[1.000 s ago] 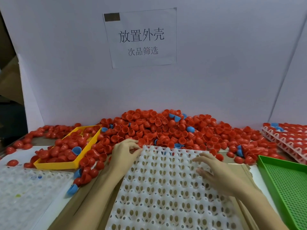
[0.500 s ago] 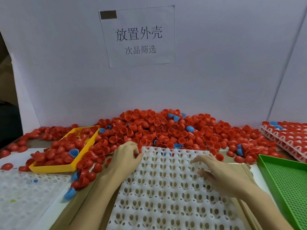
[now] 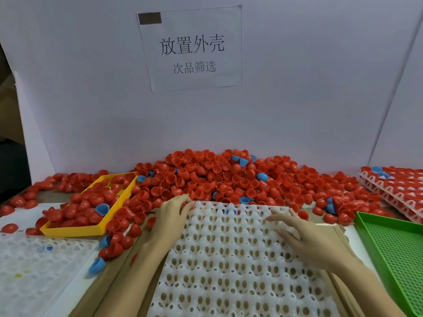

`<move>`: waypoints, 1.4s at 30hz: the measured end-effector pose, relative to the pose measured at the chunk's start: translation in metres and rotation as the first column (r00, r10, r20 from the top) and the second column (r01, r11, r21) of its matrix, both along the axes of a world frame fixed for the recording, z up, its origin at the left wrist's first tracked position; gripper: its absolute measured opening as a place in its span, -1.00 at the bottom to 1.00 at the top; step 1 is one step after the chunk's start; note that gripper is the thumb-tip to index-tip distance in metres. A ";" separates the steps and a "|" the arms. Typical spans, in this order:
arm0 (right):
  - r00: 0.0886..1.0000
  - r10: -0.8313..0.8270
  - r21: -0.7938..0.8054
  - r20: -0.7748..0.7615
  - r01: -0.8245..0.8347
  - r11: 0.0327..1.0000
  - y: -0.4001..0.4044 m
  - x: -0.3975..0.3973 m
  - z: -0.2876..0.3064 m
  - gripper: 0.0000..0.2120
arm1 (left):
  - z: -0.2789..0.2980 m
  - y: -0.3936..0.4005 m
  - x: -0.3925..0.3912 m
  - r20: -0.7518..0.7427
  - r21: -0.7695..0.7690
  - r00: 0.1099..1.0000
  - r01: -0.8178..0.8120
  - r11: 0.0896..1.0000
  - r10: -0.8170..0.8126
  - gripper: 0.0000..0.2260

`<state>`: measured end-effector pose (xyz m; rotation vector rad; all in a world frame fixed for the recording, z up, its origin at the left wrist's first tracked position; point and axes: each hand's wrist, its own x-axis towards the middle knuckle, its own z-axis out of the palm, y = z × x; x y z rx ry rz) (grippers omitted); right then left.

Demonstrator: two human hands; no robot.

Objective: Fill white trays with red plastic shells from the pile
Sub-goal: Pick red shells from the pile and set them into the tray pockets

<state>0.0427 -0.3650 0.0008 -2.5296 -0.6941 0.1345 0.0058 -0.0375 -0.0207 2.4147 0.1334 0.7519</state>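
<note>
A white tray [image 3: 229,259] with rows of empty oval cups lies in front of me on brown cardboard. Its far edge meets a big pile of red shells [image 3: 217,179], with a few blue shells mixed in. My left hand [image 3: 170,216] grips the tray's far left corner, fingers curled over the rim. My right hand [image 3: 306,239] lies on the tray's right side, fingers spread and pressing on the cups. No shell sits in the tray.
A yellow tray [image 3: 75,229] holding red shells stands at the left. Another white tray [image 3: 29,266] lies at the near left. A green perforated tray [image 3: 398,252] is at the right, with filled white trays [image 3: 393,186] stacked behind it. A white board with a paper sign closes the back.
Both hands stay on the white tray. The tray's far edge sits slightly closer to the shell pile, and the camera view has shifted a little.
</note>
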 end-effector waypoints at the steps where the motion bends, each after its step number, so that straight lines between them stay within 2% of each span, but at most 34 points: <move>1: 1.000 -0.007 0.024 0.009 0.007 1.000 0.001 0.000 -0.003 -0.73 | 0.001 0.001 0.001 -0.034 0.029 0.999 0.003 1.000 -0.002 -0.88; 5: 0.996 -0.084 0.139 0.028 0.079 0.987 0.010 0.000 -0.014 -0.66 | 0.005 0.000 0.008 -0.161 0.226 0.987 0.017 0.974 0.020 -0.82; 10: 0.987 -0.156 0.329 0.028 0.138 0.934 0.013 -0.003 -0.006 -0.59 | 0.012 0.003 0.006 -0.162 0.136 0.986 -0.002 0.991 0.025 -0.85; 16: 0.984 -0.164 0.381 0.068 0.126 0.916 -0.001 -0.005 0.017 -0.60 | 0.044 0.008 0.003 -0.103 0.134 0.994 -0.033 0.990 0.047 -0.89; 19: 0.991 -0.129 0.293 0.030 0.115 0.949 -0.014 -0.003 0.021 -0.64 | 0.047 0.004 0.001 -0.209 0.171 0.978 0.015 0.985 0.021 -0.87; 22: 0.995 -0.080 0.165 -0.064 0.089 0.982 -0.018 -0.003 0.019 -0.58 | 0.036 -0.004 -0.002 -0.353 0.197 0.935 0.105 0.975 -0.029 -0.80; 24: 0.995 -0.071 0.066 -0.075 0.076 0.995 -0.017 -0.003 0.018 -0.55 | 0.027 -0.005 -0.002 -0.391 0.229 0.919 0.141 0.963 -0.042 -0.72; 28: 0.996 -0.086 -0.065 -0.031 0.084 0.994 -0.014 -0.004 0.014 -0.55 | 0.018 -0.004 -0.003 -0.367 0.275 0.929 0.149 0.950 -0.039 -0.72; 31: 0.993 -0.097 -0.044 0.069 0.100 0.994 -0.007 -0.004 0.011 -0.65 | 0.011 -0.009 -0.005 -0.285 0.258 0.958 0.113 0.959 -0.037 -0.84; 33: 0.984 -0.137 -0.025 0.118 0.141 0.990 0.000 -0.004 0.006 -0.68 | 0.006 -0.011 -0.007 -0.224 0.121 0.973 0.083 0.989 -0.054 -0.90; 35: 0.973 -0.179 -0.066 0.147 0.190 0.980 0.006 -0.004 -0.001 -0.68 | 0.001 -0.008 -0.009 -0.184 -0.065 0.980 0.071 0.995 -0.082 -0.70; 37: 0.967 -0.209 -0.076 0.145 0.222 0.972 0.009 -0.002 -0.008 -0.65 | -0.002 -0.005 -0.009 -0.150 -0.153 0.985 0.058 0.987 -0.081 -0.58; 42: 0.945 -0.285 -0.011 0.159 0.290 0.957 0.016 0.000 -0.016 -0.64 | -0.005 -0.007 -0.008 -0.164 -0.060 0.985 0.044 0.997 -0.054 -0.67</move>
